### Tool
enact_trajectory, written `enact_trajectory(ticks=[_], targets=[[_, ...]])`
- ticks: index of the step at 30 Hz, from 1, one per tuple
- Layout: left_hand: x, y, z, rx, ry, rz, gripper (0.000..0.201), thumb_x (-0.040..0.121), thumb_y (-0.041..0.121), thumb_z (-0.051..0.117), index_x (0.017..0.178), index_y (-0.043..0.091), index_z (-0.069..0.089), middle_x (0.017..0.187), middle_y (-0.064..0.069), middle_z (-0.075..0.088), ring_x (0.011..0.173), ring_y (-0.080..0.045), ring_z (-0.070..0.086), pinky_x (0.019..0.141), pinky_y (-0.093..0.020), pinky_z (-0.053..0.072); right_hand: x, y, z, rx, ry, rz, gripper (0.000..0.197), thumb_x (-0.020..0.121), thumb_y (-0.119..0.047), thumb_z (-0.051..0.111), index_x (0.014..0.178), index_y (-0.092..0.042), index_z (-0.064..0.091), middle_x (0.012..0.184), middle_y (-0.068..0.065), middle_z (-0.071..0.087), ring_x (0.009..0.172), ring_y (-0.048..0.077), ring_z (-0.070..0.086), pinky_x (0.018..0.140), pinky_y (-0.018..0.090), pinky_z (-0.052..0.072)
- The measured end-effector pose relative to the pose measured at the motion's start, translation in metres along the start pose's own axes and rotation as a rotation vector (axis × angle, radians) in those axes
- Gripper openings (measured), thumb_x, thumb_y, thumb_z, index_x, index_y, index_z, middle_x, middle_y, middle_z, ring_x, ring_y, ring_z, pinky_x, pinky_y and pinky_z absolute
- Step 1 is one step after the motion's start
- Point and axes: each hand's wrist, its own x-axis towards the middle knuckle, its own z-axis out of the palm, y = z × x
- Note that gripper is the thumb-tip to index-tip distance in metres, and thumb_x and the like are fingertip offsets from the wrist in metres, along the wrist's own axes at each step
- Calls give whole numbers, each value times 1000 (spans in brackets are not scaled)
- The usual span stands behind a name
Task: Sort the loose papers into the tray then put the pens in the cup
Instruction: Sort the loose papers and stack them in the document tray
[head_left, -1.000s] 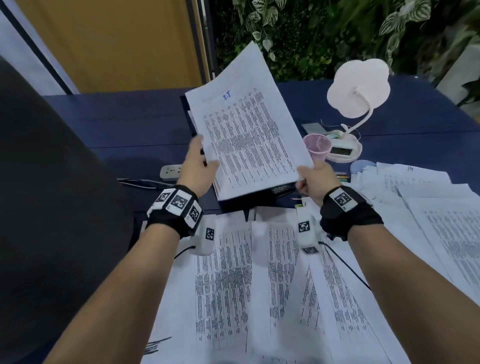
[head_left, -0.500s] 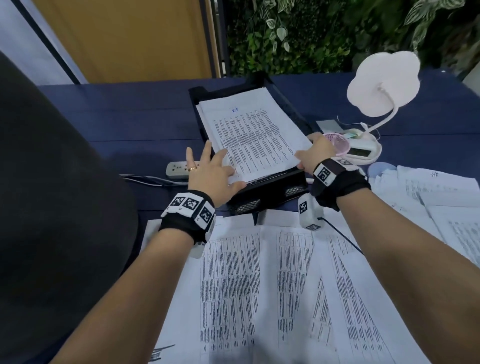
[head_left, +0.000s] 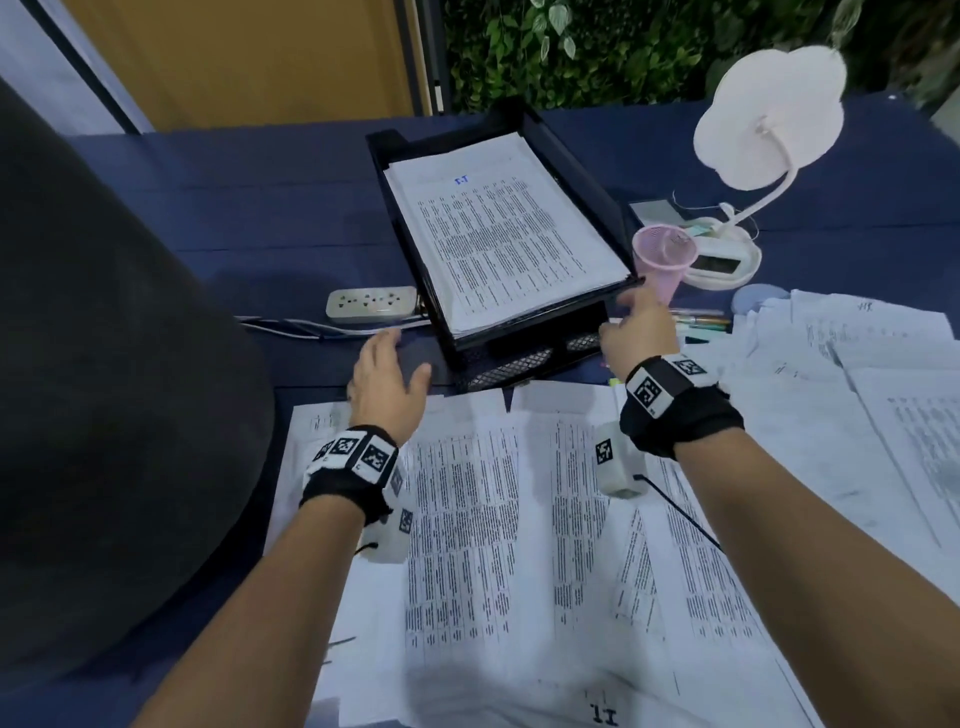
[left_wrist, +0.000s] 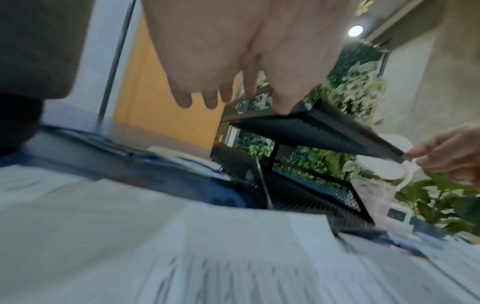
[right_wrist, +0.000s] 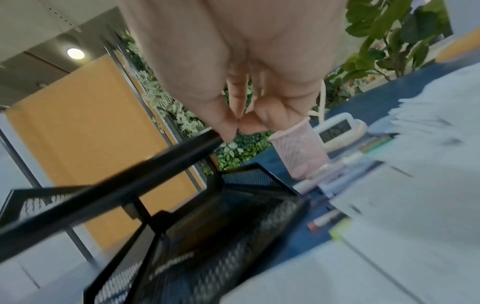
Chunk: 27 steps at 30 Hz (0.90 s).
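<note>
A stack of printed papers (head_left: 511, 236) lies in the upper tier of the black mesh tray (head_left: 571, 166), which stands on the blue counter (head_left: 249, 208); the lower tier underneath shows only its mesh front. More loose papers (head_left: 498, 545) are spread over the near side of the counter, overlapping one another, and another heap (head_left: 857, 374) lies to the right. The pink mesh cup (head_left: 664, 262) stands just beside the tray's right front corner, and several pens (head_left: 698, 322) lie on the counter just in front of it, partly tucked against the right heap. The right hand (head_left: 636, 332) is at the tray's right front corner; in the right wrist view its thumb and fingertips (right_wrist: 228, 128) are drawn together right at the end of the tray's top rim, holding nothing else. The left hand (head_left: 387, 382) hovers with relaxed, spread fingers over the counter to the left of the tray's front, holding nothing. A white power strip (head_left: 371, 303) lies left of the tray, and a white desk lamp (head_left: 769, 119) with a clock base stands behind the cup.
</note>
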Motion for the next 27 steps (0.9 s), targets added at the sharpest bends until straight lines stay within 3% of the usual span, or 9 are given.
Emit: enact_trajectory(ticks=[3,5,8,12,16,19,22,27], targets=[[-14,-23,11,196,-230,-103,61,89,35,59,142,16,35,147,-10,34,134,-30,34,109,-48,30,-20,21,13,-32,-70,19,29,83,-4,54,112,-7,54,110,20,60,100,34,58,80,31,44],[-21,-36,14,318,-311,-167,69,87,43,60,145,18,30,150,-10,30,136,-31,31,109,-50,30,-33,34,18,-106,-132,45,28,85,-6,54,113,-7,55,113,19,59,103,34,57,79,29,42],[-23,-56,9,370,-375,-265,87,81,58,60,149,20,21,155,-6,23,141,-30,24,111,-53,25,-47,56,24,-305,-313,77,33,87,-15,55,119,-15,56,123,11,57,111,31,56,91,30,46],[-10,-71,-3,503,-490,-163,99,71,68,65,149,26,21,153,-3,29,139,-27,30,114,-49,20,-63,70,28,-646,-541,28,57,83,-35,62,135,-26,43,134,5,48,119,30,50,99,41,46],[-2,-63,-9,591,-556,-49,78,64,67,69,130,32,46,135,-1,48,123,-26,46,103,-42,36,-72,75,31,-688,-582,-32,68,75,-39,66,138,-32,41,141,1,41,129,26,41,104,49,41],[-5,-57,-3,452,-573,-52,68,66,51,77,122,27,46,123,2,54,109,-22,52,93,-36,44,-74,75,30,-695,-591,-40,68,76,-37,66,138,-35,39,143,0,38,132,26,37,104,51,40],[-9,-51,4,445,-583,-64,87,66,49,79,138,28,34,134,0,48,120,-25,47,101,-42,41,-75,74,30,-716,-580,-30,68,77,-37,66,138,-37,36,145,-1,34,133,26,33,102,54,39],[-9,-45,10,543,-605,34,109,65,50,79,149,24,16,155,-4,23,141,-25,24,115,-45,22,-77,74,31,-755,-596,-30,71,81,-38,65,142,-40,29,150,-1,26,138,27,25,105,57,36]])
